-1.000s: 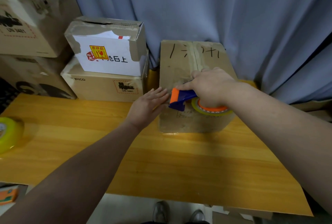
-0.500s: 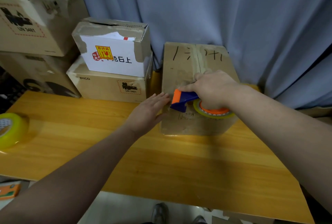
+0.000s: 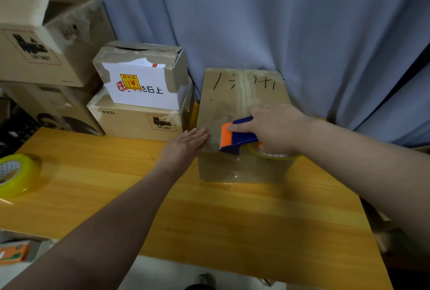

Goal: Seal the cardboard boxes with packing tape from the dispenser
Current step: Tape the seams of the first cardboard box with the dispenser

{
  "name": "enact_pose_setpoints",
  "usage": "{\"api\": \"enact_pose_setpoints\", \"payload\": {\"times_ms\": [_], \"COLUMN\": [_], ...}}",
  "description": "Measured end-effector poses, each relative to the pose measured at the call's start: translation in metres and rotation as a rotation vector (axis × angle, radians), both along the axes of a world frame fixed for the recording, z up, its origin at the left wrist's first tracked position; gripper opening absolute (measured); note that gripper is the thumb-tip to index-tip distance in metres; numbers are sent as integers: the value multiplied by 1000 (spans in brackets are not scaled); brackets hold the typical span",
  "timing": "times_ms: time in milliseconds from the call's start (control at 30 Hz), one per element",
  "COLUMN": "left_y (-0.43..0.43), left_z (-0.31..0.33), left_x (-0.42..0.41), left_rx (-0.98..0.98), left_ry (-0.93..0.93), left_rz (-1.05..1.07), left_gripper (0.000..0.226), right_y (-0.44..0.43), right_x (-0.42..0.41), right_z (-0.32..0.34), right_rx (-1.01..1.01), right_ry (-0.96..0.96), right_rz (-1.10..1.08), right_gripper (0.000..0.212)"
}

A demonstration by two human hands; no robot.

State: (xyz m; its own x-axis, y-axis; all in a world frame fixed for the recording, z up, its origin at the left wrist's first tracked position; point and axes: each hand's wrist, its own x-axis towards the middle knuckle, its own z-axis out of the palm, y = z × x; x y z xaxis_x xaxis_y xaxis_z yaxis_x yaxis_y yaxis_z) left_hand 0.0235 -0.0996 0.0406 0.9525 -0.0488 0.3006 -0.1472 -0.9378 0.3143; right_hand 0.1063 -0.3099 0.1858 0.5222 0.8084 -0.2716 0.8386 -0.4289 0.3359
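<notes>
One dispenser under right hand, atop box

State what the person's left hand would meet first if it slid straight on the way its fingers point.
The left hand would meet the scribbled brown cardboard box; its fingertips seem to touch its left edge, though depth is unclear.

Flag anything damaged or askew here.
The white-labelled box stacked on the PICO box is damaged: outer paper torn around the label, top flap gaping. The handwritten box under the tape dispenser looks intact.
</notes>
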Motion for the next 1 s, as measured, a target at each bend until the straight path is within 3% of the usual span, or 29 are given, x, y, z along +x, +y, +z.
{"api": "enact_pose_setpoints", "payload": {"times_ms": [300, 600, 700, 1000], "left_y": [-7, -49, -77, -88], "left_z": [2, 14, 11, 24], "left_x": [-3, -10, -7, 3], "left_rx": [68, 374, 351, 291], "left_ry": [16, 200, 230, 301], "left_rz": [90, 212, 138, 170], "left_gripper": [43, 64, 65, 73], "right_y": [-34, -31, -32, -34], "right_x": [20, 26, 23, 16], "right_z": [-6, -9, -9, -8], "right_rx": [-100, -87, -79, -91], "right_ry": [-5, 83, 76, -3], "right_rz": [-37, -81, -58, -22], "right_gripper": [67, 71, 67, 63]}}
